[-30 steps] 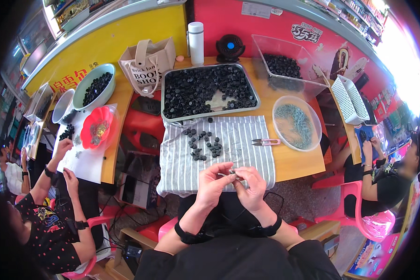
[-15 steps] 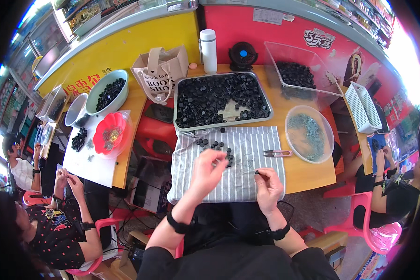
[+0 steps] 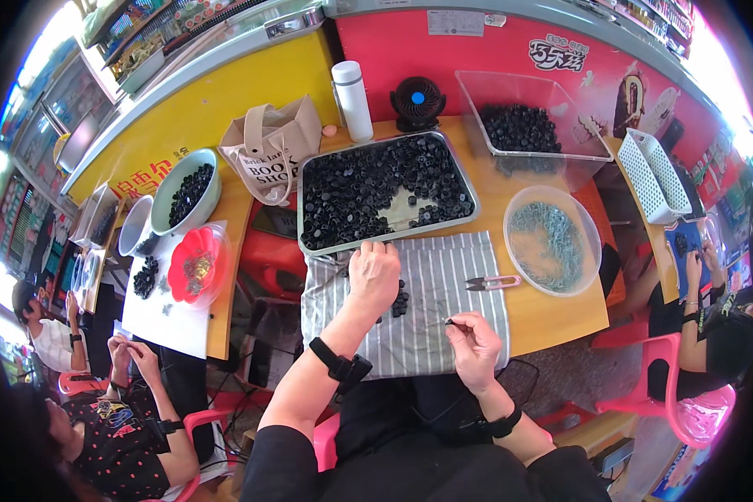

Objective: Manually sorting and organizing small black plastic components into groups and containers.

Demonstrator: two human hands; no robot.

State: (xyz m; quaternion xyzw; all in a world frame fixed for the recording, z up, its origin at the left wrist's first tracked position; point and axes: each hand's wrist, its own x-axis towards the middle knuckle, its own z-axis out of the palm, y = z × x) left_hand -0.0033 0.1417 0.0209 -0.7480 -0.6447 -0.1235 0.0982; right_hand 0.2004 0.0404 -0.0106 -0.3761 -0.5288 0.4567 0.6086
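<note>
**Right now at the bead table: one hand in the pile, one pinching**

So the left hand (image 3: 374, 274) is stretched out flat-ish, palm down, fingers loosely curled over the little pile of black beads (image 3: 400, 299) on the striped cloth (image 3: 443, 276). It covers part of the pile, so I can't tell if it actually has one pinched. The right hand (image 3: 474, 345) sits closer to the body, thumb and forefinger closed on a tiny dark piece (image 3: 449, 321) at the near-right part of the cloth. It's too small to say which way it points.

Room-wise: the cloth is soft, grey and white striped, and hangs over the near edge of the wooden tabletop (image 3: 552, 314). Most of its right half is bare. The pile lies just short of the metal tray (image 3: 470, 194), a shallow rectangular thing packed with more black beads, its near rim touching the cloth's far edge.

A small pair of thread snips (image 3: 489, 283) lies on the cloth's right edge, long axis running left-right, pinkish handle to the right. Just beyond it is a round clear plastic bowl (image 3: 588, 251) with bluish bits inside, near the tabletop's right edge.
</note>
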